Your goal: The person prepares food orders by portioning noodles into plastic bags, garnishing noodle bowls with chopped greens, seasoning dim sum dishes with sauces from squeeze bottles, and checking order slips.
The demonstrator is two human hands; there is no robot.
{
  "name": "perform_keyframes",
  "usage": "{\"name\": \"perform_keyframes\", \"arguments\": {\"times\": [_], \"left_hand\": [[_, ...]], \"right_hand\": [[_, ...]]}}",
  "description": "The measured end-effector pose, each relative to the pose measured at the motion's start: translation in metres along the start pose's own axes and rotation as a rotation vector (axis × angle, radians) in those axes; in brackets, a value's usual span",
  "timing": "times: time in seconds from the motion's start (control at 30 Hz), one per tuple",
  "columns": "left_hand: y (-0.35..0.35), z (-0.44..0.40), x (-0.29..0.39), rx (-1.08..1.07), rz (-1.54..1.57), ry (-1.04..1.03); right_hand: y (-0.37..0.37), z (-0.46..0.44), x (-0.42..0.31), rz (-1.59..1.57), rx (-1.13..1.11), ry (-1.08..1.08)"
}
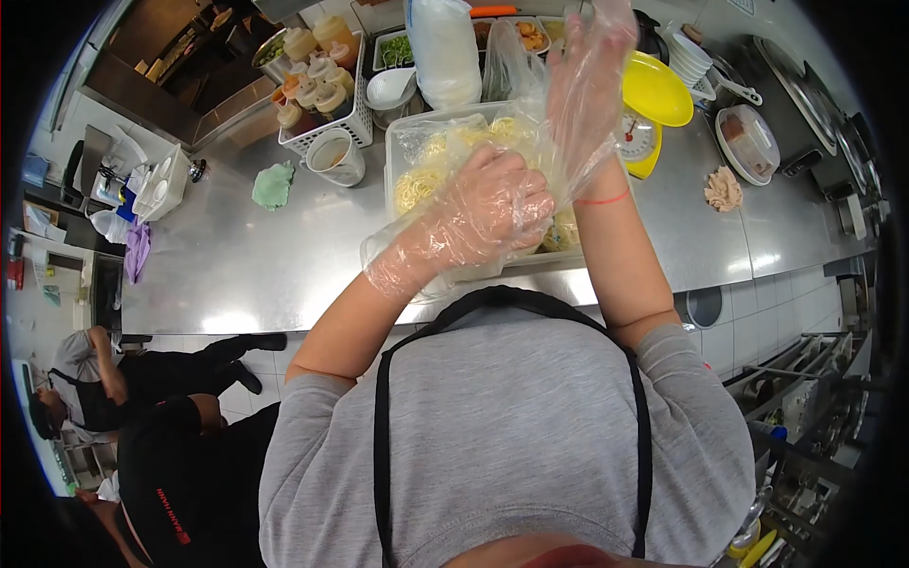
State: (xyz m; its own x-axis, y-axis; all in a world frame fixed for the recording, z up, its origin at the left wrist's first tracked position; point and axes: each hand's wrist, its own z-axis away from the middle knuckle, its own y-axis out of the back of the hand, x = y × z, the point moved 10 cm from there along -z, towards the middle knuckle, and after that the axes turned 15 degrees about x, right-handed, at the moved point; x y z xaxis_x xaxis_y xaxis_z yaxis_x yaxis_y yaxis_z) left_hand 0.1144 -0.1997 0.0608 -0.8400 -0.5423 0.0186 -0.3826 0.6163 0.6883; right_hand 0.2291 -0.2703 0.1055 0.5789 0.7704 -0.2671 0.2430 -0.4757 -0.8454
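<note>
I am apparently fitting a glove [570, 166] on my right hand [585, 95], fingers extended; my left hand [502, 197], fisted, appears to be gripping its cuff. The glove is sitting above the tub's [390, 161] far right side. The next move is seemingly calling for drawing it snug.

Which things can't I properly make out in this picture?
In the head view:
Left hand: curled fingers hide whatever its grip may hold.
Right hand: finger outlines blurred beneath clear plastic.
Noodles in the tray: partly hidden by the left hand and plastic.
Scale: dial figures too small to read.
</note>
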Motion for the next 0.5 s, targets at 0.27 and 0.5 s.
{"name": "perform_keyframes", "arguments": {"times": [0.27,0.5], "left_hand": [[0.033,0.060,-0.075,0.041,-0.219,0.268],[0.030,0.101,-0.075,-0.005,0.037,0.665]], "right_hand": [[0.000,-0.005,-0.008,0.873,-0.559,-0.131],[0.055,0.015,-0.031,1.156,-0.508,-0.188]]}}
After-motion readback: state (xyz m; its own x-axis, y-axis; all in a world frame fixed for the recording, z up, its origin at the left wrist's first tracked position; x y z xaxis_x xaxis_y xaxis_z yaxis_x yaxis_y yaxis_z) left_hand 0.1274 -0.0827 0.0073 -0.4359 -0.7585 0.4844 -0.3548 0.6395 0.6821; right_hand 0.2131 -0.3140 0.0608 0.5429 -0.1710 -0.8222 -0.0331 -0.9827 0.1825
